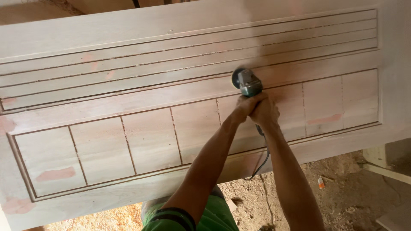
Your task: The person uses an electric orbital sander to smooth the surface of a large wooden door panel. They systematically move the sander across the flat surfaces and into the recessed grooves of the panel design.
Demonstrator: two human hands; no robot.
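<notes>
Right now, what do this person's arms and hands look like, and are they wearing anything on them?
Both arms are bare from shoulder to fingers: no gloves, sleeves, watch or rings visible on the left hand or right hand. A sleeveless green top with dark trim shows at the shoulder.

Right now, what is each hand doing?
Left hand: closed on the angle grinder, at the wooden door panel.
Right hand: closed on the same grinder's body.

Both forearms are bare from the elbow down, with no watch, glove or band on either wrist. The left hand (245, 107) and right hand (266, 112) are also uncovered. Lower down shows a bright green garment (214, 216) (its dark edge band curves across near the bottom).
</notes>
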